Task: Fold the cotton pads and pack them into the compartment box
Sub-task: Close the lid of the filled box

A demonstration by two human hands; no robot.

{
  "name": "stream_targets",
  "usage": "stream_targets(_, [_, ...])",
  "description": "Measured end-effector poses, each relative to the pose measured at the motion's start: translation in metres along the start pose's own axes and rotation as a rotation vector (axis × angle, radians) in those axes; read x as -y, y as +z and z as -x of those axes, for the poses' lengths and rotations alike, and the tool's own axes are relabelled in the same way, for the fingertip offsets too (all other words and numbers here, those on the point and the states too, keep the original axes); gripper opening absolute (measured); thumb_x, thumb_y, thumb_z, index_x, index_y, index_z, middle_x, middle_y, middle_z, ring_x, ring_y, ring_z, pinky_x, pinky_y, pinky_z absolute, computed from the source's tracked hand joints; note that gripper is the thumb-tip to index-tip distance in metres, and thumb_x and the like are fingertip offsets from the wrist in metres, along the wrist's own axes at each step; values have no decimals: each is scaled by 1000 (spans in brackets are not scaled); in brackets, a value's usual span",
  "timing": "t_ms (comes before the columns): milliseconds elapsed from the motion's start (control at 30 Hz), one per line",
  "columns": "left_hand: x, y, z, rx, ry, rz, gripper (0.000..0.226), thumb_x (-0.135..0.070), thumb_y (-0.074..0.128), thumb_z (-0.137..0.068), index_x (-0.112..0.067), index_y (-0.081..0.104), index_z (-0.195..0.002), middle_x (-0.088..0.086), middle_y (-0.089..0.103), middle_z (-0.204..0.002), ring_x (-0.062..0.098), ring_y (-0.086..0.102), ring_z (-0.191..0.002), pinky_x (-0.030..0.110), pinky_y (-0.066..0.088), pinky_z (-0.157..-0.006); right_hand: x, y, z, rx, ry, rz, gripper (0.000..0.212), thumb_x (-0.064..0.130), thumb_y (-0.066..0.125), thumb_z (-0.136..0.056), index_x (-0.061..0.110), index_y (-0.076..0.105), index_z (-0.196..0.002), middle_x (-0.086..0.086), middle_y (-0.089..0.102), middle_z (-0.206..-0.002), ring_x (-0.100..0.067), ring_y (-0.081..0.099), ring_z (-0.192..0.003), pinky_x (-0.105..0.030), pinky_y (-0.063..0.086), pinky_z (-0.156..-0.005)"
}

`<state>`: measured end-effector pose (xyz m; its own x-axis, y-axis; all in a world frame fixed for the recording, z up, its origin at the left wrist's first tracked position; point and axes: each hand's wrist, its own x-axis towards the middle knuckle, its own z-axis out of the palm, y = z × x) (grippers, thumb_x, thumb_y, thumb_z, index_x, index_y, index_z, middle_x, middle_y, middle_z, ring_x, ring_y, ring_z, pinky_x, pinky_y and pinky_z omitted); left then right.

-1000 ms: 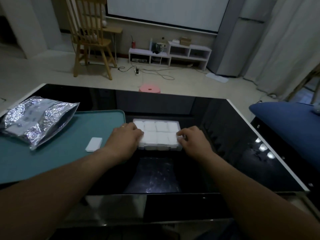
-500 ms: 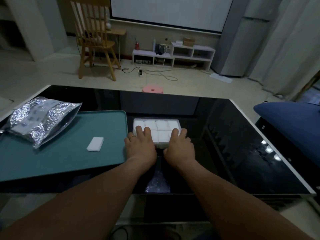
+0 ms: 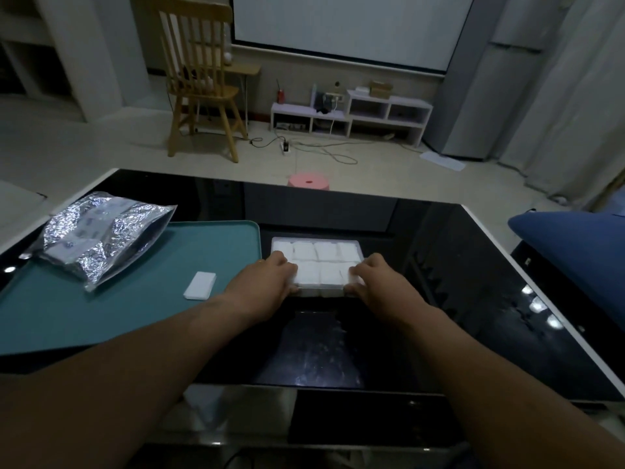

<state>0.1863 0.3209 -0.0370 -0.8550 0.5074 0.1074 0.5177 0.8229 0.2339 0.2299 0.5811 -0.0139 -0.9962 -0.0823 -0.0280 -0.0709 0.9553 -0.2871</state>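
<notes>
The compartment box (image 3: pixel 321 292) sits on the black table (image 3: pixel 456 299), right up against the right edge of the teal mat (image 3: pixel 142 299). Every compartment you can see has folded cotton pads (image 3: pixel 326 253) stuffed in it, pretty much a solid white grid. The person's left hand (image 3: pixel 263 284) grips the near left corner of the box, fingers curled over the top and thumb tucked against the front wall. The right hand (image 3: pixel 378 282) does the same at the near right corner, fingers bent over the top edge, thumb down at the front. So the box is pinched from both sides, flat on the table.

One loose pad (image 3: pixel 200 285) lies on the mat, just left of the left wrist. Further left, a crinkly foil bag (image 3: pixel 98 238) rests half on the mat's far corner. Past the table there's a pink stool (image 3: pixel 308 181) on the floor, a wooden chair (image 3: pixel 199 79) further back, and a blue cushion (image 3: pixel 575 252) off to the right.
</notes>
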Motion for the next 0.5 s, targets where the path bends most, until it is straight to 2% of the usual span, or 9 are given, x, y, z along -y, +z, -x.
stream_targets(200, [26, -8, -45, 14, -38, 11, 33, -41, 57, -102, -17, 62, -123, 6, 52, -128, 32, 61, -105, 45, 52, -88, 3, 3, -44, -43, -5, -12, 43, 39, 62, -103, 17, 59, -140, -2, 44, -141, -29, 61, -115, -35, 47, -98])
stream_targets(500, [96, -15, -176, 70, -112, -29, 31, -39, 60, -101, -17, 64, -122, 8, 52, -124, 33, 60, -108, 47, 52, -94, 1, -1, -193, -57, 40, -39, 37, 34, 60, -104, 15, 62, -135, -5, 45, -140, -31, 59, -116, -34, 43, -97])
